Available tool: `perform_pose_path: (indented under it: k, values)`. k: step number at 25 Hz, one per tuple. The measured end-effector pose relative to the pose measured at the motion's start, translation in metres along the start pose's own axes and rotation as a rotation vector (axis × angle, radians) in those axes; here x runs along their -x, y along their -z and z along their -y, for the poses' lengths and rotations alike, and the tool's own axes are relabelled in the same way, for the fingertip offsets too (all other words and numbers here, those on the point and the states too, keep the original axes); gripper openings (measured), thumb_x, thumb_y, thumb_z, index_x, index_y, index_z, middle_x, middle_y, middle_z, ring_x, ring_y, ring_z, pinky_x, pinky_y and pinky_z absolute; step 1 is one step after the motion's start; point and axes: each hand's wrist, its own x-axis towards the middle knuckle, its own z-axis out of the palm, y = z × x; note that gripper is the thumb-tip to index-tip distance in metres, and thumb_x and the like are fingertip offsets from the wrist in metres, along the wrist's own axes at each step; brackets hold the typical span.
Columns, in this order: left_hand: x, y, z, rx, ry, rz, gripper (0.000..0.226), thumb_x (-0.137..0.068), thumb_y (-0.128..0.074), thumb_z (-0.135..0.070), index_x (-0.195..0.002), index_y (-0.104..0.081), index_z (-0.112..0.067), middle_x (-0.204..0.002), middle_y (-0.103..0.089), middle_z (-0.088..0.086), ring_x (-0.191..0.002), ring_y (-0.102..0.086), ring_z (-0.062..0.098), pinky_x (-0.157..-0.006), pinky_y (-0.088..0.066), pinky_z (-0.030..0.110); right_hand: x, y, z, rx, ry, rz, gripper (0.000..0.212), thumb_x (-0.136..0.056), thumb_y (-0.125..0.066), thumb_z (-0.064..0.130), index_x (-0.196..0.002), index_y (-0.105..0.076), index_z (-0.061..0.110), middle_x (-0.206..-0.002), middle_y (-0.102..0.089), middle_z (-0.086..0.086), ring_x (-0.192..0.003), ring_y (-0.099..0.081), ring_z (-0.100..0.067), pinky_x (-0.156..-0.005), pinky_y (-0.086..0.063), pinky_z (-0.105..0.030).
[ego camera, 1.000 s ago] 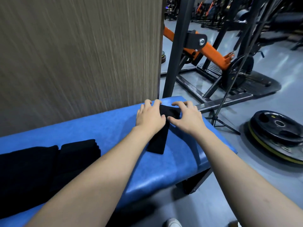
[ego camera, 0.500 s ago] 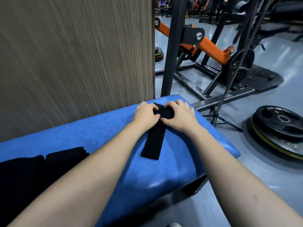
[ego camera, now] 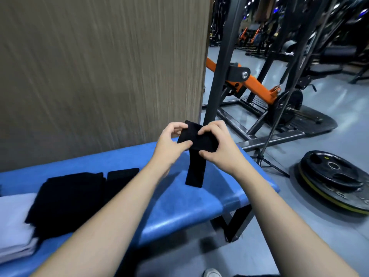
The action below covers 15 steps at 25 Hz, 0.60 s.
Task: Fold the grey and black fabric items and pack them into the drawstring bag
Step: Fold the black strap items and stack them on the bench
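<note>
Lifted off the worktop [ego camera: 199, 206] now: left hand [ego camera: 169, 145] and right hand [ego camera: 217, 148] both pinch the black strip [ego camera: 196, 156]; keep edges aligned while you roll.

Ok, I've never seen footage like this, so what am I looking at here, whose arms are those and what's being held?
This is one picture from a camera worn on a person's head, looking forward and down, so the two bare arms are the wearer's own. There is no machine. The left hand and the right hand both pinch the upper end of a narrow black fabric strip, lifted so its lower end hangs to a blue padded bench. On the bench to the left lie folded black fabric and folded pale grey fabric. Gym equipment and a weight plate stand behind.
</note>
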Motion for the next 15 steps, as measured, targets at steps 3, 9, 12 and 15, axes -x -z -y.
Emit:
perform_pose_path:
  k: [3, 9, 12, 15]
  values:
    - [0.039, 0.039, -0.032, 0.183, 0.013, 0.061, 0.069, -0.08, -0.075, 0.004, -0.134, -0.05, -0.03, -0.125, -0.058, 0.001, -0.106, -0.065, 0.009, -0.089, -0.057, 0.033, 0.023, -0.005, 0.057, -0.103, 0.055, -0.002, 0.055, -0.07, -0.073, -0.012, -0.114, -0.061, 0.018, -0.122, -0.042, 0.003, -0.12, -0.046, 0.0, -0.099, -0.039, -0.013]
    - [0.114, 0.104, -0.06, 0.439, 0.043, 0.113, 0.066, -0.09, -0.067, 0.0, -0.139, -0.046, -0.037, -0.121, -0.066, 0.02, -0.105, -0.068, 0.033, -0.08, -0.057, 0.038, 0.063, -0.041, 0.132, -0.439, -0.001, 0.004, 0.078, -0.076, -0.075, -0.01, -0.135, -0.051, 0.036, -0.143, -0.043, 0.004, -0.124, -0.056, -0.022, -0.1, -0.052, -0.041]
    - [0.137, 0.13, -0.058, 0.479, 0.01, 0.007, 0.068, -0.09, -0.068, -0.001, -0.138, -0.047, -0.044, -0.128, -0.062, 0.022, -0.117, -0.063, 0.035, -0.092, -0.055, 0.046, 0.077, -0.07, 0.145, -0.65, -0.107, 0.032, 0.09, -0.08, -0.073, -0.014, -0.144, -0.041, 0.041, -0.146, -0.045, 0.0, -0.107, -0.063, -0.027, -0.093, -0.057, -0.042]
    - [0.148, 0.15, -0.049, 0.402, -0.029, -0.071, 0.066, -0.091, -0.065, 0.002, -0.137, -0.048, -0.043, -0.126, -0.065, 0.01, -0.117, -0.064, 0.029, -0.097, -0.054, 0.046, 0.082, -0.094, 0.15, -0.783, -0.182, 0.119, 0.09, -0.084, -0.065, -0.018, -0.147, -0.038, 0.041, -0.132, -0.061, -0.015, -0.094, -0.064, -0.029, -0.094, -0.057, -0.042]
